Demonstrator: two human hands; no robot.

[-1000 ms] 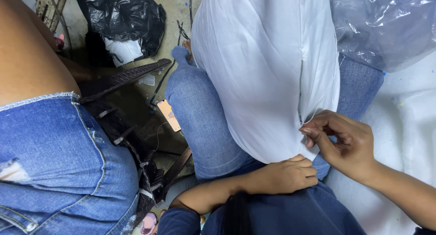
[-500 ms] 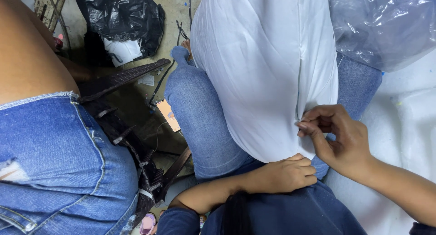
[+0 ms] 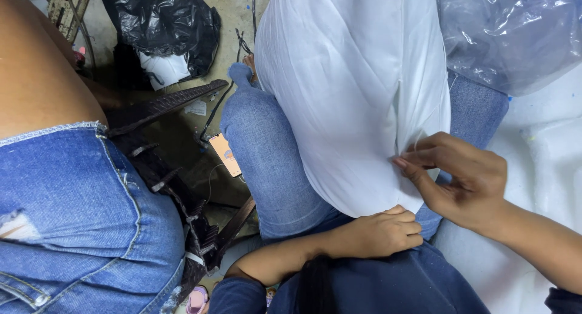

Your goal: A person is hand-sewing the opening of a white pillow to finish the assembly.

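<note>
Large white stuffed fabric cushion [image 3: 345,89] lies lengthwise over the person's blue denim knees [image 3: 267,150], its near end low over the lap, its far end cut off by the top edge of the view. A seam or open slit runs down its right side toward the near corner.

Right hand [image 3: 461,180]: thumb and forefinger pinched shut at that seam, other fingers curled loosely. Whatever is pinched, fabric edge, thread or needle, is too small to make out.

Left hand [image 3: 385,232]: closed in a loose fist, knuckles pressed against the cushion's near edge, steadying it on the lap. Whether it grips any cloth cannot be told.

Judgement on doing this well: the seam work looks best served by keeping the cushion braced with the left hand so the fabric stays taut, and by holding the two cloth edges aligned under the right fingertips, working in short bites so the filling does not push out.

Around: clear crumpled plastic sheeting [image 3: 509,35] at the upper right, partly over the cushion's far side. A second person's denim-clad leg [image 3: 79,229] fills the left. Black plastic bag [image 3: 163,29] on the floor at upper left. Small phone with orange screen [image 3: 225,154] on the floor beside the knee.

Hidden: the cushion's underside, the lower seam behind the right hand, both forearms past the frame.
</note>
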